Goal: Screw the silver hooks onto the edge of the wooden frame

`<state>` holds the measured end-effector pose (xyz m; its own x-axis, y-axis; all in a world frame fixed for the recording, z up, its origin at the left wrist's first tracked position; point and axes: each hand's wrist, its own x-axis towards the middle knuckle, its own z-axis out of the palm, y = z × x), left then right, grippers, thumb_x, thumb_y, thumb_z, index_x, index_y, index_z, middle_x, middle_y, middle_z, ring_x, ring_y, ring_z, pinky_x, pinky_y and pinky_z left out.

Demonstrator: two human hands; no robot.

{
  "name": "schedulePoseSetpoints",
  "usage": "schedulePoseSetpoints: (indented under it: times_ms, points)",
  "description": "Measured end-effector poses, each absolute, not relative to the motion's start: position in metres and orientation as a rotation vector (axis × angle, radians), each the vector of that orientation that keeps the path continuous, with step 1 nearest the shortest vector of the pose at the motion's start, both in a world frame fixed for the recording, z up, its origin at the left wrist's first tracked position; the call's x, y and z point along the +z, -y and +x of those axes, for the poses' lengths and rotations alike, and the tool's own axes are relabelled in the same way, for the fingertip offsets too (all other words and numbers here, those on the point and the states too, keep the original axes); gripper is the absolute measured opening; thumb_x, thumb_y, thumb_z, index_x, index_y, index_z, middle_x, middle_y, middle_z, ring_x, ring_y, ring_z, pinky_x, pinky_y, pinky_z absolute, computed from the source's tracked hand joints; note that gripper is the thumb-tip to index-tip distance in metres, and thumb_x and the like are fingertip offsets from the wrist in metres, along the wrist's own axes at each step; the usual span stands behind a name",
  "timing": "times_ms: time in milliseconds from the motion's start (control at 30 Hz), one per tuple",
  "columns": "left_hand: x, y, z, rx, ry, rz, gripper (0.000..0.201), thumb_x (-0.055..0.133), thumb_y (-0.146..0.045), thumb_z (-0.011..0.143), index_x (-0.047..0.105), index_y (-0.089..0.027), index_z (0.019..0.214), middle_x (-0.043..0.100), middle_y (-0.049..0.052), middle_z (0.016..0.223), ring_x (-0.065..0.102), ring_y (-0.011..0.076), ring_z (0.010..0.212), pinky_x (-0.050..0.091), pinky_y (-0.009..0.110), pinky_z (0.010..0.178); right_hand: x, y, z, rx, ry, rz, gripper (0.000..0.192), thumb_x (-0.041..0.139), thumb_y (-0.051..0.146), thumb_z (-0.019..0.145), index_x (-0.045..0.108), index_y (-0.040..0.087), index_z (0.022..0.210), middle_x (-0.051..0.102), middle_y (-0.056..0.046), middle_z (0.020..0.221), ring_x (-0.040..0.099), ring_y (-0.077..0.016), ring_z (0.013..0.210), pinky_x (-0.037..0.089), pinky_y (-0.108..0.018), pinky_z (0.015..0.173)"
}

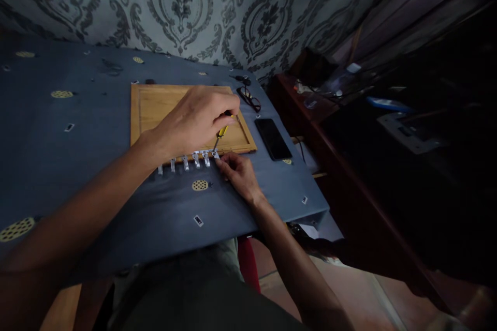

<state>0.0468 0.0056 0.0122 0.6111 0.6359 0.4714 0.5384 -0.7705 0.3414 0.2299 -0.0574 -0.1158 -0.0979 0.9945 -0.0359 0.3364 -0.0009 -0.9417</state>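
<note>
A shallow wooden tray or frame [157, 108] lies on the blue cloth. Along its near edge runs a metal strip with several small metal clips [186, 163] hanging from it. My left hand [202, 116] reaches over the wood, its fingers closed on a screwdriver with a yellow handle [222, 131]. The screwdriver's tip points down at the rightmost clip [216, 155]. From the front right, my right hand [238, 171] pinches that same clip between thumb and fingers. My left hand and forearm hide part of the wood.
Right of the wood lie a black phone [273, 138], eyeglasses [249, 99] and a dark key-like object [243, 80]. A patterned curtain [180, 2] hangs behind the table. A dark wooden desk [349, 165] with a plastic bottle [341, 80] stands at right.
</note>
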Motion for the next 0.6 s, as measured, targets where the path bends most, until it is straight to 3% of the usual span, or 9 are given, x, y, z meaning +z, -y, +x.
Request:
schedulePoseSetpoints:
  times_ms: [367,600]
  points:
    - [0.012,-0.003,0.051,0.844,-1.008,2.656,0.011,0.061,-0.013,0.091,0.065,-0.016,0.081,0.060,0.001,0.077,0.053,0.0122,0.070,0.037,0.029,0.069,-0.115,0.058,0.229,1.090,1.546,-1.429,0.042,0.066,0.062,0.084,0.057,0.022,0.072,0.052,0.004,0.057,0.045,-0.0121,0.051,0.035,-0.027,0.052]
    - [0.019,-0.005,0.041,0.934,-1.002,2.647,0.009,0.063,-0.018,0.090,0.068,-0.020,0.084,0.068,0.002,0.084,0.059,0.0143,0.075,0.041,0.030,0.072,-0.113,0.058,0.229,1.110,1.528,-1.426,0.048,0.067,0.068,0.081,0.057,0.022,0.072,0.052,0.004,0.057,0.044,-0.0116,0.050,0.036,-0.026,0.049]
